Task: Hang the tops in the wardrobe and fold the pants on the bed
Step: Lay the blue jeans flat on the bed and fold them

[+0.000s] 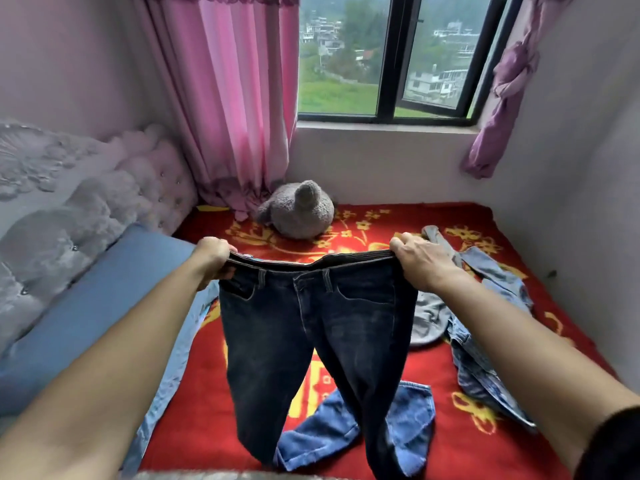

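One pair of dark jeans (311, 323) is held up over the bed (446, 455), front toward the camera, with both legs hanging toward 6 o'clock. The waistband is pulled taut between two hands. Its 9 o'clock end is grasped by the left hand (213, 258) and its 3 o'clock end by the right hand (420, 261), fingers curled over the band on each side. Whether the leg ends touch the bed cannot be told.

Four more garments are seen lying on the red, yellow-patterned bed cover. One pair of blue jeans (408, 420) is spread at 5 o'clock, partly hidden behind the hanging legs. One grey garment (427, 323) is bunched at 3 o'clock, just beside the dark jeans. One washed denim garment (485, 344) is strewn beyond it, from 2 to 4 o'clock. One pale blue garment (173, 362) is laid along the 8 o'clock side.

One grey plush toy (298, 213) is set at 12 o'clock, under the window (391, 60). One blue pillow (86, 306) is placed at 9 o'clock against the tufted headboard (104, 188). Two curtains are shown: one pink curtain (225, 98) at 11 o'clock and one knotted purple curtain (509, 81) at 1 o'clock.
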The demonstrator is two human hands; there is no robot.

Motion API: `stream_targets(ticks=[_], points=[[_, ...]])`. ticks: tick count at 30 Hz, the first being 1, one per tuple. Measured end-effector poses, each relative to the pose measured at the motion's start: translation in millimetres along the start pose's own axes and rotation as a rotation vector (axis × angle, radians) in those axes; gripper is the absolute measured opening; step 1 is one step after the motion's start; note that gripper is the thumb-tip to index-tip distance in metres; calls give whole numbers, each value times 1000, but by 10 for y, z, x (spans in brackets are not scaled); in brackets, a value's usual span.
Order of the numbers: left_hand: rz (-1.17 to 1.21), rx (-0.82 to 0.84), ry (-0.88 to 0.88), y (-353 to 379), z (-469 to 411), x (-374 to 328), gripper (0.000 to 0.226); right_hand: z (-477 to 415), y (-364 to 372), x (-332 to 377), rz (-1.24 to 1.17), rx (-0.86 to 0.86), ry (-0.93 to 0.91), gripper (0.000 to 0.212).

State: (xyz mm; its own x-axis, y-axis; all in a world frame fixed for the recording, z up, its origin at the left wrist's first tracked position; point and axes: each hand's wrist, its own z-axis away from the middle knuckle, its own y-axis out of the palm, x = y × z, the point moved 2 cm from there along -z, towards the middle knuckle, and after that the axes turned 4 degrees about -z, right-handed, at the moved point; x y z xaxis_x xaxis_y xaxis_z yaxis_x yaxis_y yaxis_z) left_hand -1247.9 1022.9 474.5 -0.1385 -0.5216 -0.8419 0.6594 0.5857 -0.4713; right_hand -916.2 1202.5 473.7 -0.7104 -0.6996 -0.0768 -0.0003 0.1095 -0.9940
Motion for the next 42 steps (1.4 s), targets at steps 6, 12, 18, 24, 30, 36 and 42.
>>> stream_targets(ticks=[6, 12, 18, 24, 30, 36, 42], points=[[-800, 213, 213, 277, -184, 521, 99, -33, 537, 66, -81, 359, 32, 67], [-1353, 40, 504, 596, -463, 810, 37, -162, 951, 42, 160, 361, -38, 67], [-1518, -45, 618, 786, -802, 442, 26, -725, 774, -76, 109, 366, 40, 41], [-986, -127, 367, 574, -1485, -452, 38, -1671, 100, -278, -160, 177, 197, 23], [-148, -372, 473, 88, -1714, -1892, 31, -2402, -1010, -467, -686, -454, 278, 37], [-207, -774, 1015, -422, -1123, -3058, 34, -2440, -2365, -703, -753, -979, 113, 47], [-338, -858, 1072, -422, -853, -3187, 39, -2223, -2557, -879, -607, -994, 79, 43]])
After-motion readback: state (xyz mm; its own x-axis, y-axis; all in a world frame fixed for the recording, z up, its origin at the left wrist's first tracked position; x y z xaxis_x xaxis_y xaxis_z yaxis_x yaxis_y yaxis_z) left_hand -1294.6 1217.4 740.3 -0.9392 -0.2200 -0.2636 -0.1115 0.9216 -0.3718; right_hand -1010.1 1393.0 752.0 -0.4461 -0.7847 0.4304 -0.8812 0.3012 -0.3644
